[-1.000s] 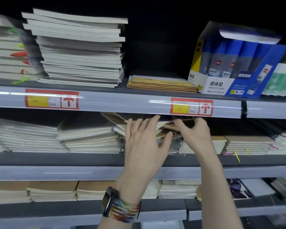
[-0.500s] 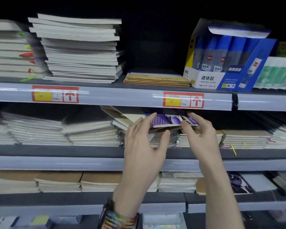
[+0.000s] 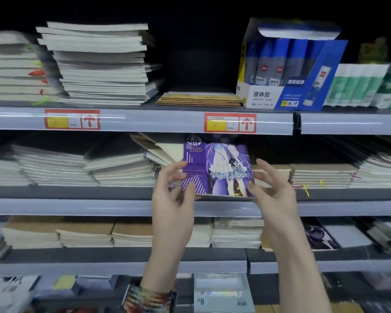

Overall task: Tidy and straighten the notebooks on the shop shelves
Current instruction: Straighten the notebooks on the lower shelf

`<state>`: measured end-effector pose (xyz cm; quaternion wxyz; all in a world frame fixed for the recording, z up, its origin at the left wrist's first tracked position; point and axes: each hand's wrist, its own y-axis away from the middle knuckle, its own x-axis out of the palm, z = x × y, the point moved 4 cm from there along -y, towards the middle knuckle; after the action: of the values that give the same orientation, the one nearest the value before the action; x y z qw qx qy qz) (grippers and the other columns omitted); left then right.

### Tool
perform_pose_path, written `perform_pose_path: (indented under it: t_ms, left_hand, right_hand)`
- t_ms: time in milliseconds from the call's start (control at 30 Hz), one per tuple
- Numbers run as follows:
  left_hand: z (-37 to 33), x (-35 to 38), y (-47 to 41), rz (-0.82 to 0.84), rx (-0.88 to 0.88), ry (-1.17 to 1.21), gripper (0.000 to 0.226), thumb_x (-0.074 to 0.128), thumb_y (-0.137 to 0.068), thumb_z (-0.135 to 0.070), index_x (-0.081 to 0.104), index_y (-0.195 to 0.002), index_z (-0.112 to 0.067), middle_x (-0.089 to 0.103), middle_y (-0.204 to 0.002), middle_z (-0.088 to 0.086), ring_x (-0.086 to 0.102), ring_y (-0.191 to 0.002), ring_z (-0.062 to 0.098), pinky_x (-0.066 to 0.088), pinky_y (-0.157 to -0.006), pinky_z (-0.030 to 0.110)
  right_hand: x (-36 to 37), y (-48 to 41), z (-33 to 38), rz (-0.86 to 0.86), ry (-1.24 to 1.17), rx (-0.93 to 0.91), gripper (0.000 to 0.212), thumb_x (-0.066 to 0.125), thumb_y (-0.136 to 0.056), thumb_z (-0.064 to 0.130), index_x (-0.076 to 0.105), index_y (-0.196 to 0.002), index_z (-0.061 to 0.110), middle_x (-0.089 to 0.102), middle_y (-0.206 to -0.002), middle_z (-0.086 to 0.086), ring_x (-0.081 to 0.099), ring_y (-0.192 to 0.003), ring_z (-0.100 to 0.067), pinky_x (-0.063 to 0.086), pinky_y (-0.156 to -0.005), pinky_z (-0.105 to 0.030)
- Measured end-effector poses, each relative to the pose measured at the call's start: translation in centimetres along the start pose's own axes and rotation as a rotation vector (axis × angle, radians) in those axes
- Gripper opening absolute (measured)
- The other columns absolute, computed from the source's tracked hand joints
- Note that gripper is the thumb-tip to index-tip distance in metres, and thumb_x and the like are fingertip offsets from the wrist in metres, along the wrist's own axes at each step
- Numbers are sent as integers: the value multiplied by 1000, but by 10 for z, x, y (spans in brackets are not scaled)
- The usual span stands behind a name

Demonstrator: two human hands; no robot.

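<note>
Purple notebook [image 3: 217, 168]: held in the air in front of the middle shelf [image 3: 77, 206], cover tipped toward the camera, clear of every stack.
Left hand [image 3: 174, 199]: the thumb is laid on the cover's lower left and the fingers are curled at the left edge; the book is gripped here.
Right hand [image 3: 273, 193]: the thumb is pressed at the lower right corner and the fingers are loosely spread along the right edge. A light pinch is judged, though contact behind the cover is hidden.
Tilted pile [image 3: 154, 150]: several books are seen leaning at an angle just behind the held one, on the middle shelf; this is judged the untidiest spot.
Left stacks [image 3: 54, 168]: laid flat but fanned out, edges not squared.
Right stacks [image 3: 321, 175]: laid flat and fairly even, with coloured ties poking out.
Top stack [image 3: 99, 64]: tall and stepped, its books skewed one over another.
Brown books [image 3: 199, 99]: a low, neat pile kept beside the glue box [image 3: 287, 71].
Bottom stacks [image 3: 84, 233]: lined up side by side, mostly even.
Done: little can be counted as finished; one stray book is in hand.
Left: a place is to be found for the purple notebook, the tilted pile is to be laid flat, and the fanned and stepped stacks are to be squared.
</note>
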<state>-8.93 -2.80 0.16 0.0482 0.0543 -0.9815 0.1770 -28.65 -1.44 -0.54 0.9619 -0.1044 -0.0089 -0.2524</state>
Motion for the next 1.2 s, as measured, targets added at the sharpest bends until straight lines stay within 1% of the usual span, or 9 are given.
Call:
perform_pose_path:
  t_ms: [67,133,300,400,533,633,867,967,1200]
  left_hand:
    - [4,-3,4,-3,-28,8,46,58,-94,3,55,-123,-32,58,-113,-5,71,-88,11,60,-76,32]
    - [10,-5,6,8,-82,11,49,60,-94,1,51,-128,-33,59,-118,-6,71,-87,11,60,-76,30]
    - [23,-2,14,118,-201,9,46,63,-94,-4,51,-134,-24,71,-110,-8,72,-90,11,56,-72,19]
    - [25,4,20,224,-203,7,39,60,-95,-2,54,-124,-27,74,-106,-15,70,-100,6,57,-86,24]
    - [30,6,19,211,-249,33,27,61,-96,-8,55,-114,-28,75,-100,-15,72,-95,9,59,-85,35]
    - [34,9,16,235,-261,25,20,61,-96,-12,57,-113,-23,76,-99,-7,73,-93,17,58,-87,45]
    - [39,15,4,294,-227,25,21,61,-97,-14,59,-118,-18,76,-102,-7,72,-95,13,59,-85,35]
    - [39,14,-1,330,-201,37,23,61,-97,-13,59,-119,-18,75,-104,-8,72,-95,9,59,-83,27]
    - [46,10,-6,401,-191,86,26,62,-96,-16,57,-121,-21,74,-108,-8,71,-100,11,57,-89,40]
  right_hand:
    - [-2,0,-8,67,6,72,56,60,-96,3,49,-144,28,65,-121,5,68,-94,-7,54,-68,-22]
    - [-3,2,-15,103,-21,137,54,59,-96,4,46,-145,24,68,-120,2,67,-104,-14,51,-69,-23]
    - [-1,14,-23,214,-125,191,28,56,-99,3,63,-118,22,78,-98,3,75,-86,-13,56,-65,-24]
    - [-1,21,-29,228,-178,212,23,59,-98,7,64,-115,21,78,-96,-2,75,-85,-15,57,-60,-24]
    - [0,28,-33,242,-188,240,25,61,-97,11,58,-121,15,77,-100,-8,75,-90,-23,59,-63,-31]
    - [-4,30,-34,219,-174,209,26,63,-95,9,56,-120,12,77,-101,-8,75,-92,-24,60,-68,-32]
    - [-4,37,-24,152,-158,97,29,61,-96,6,54,-123,14,77,-104,-5,74,-96,-22,62,-72,-32]
    - [-1,40,-20,105,-135,64,31,61,-96,8,53,-124,17,76,-108,-3,73,-100,-23,62,-80,-40]
    - [4,55,-17,10,-34,-6,29,61,-97,10,54,-124,20,74,-111,-2,72,-103,-22,60,-87,-44]
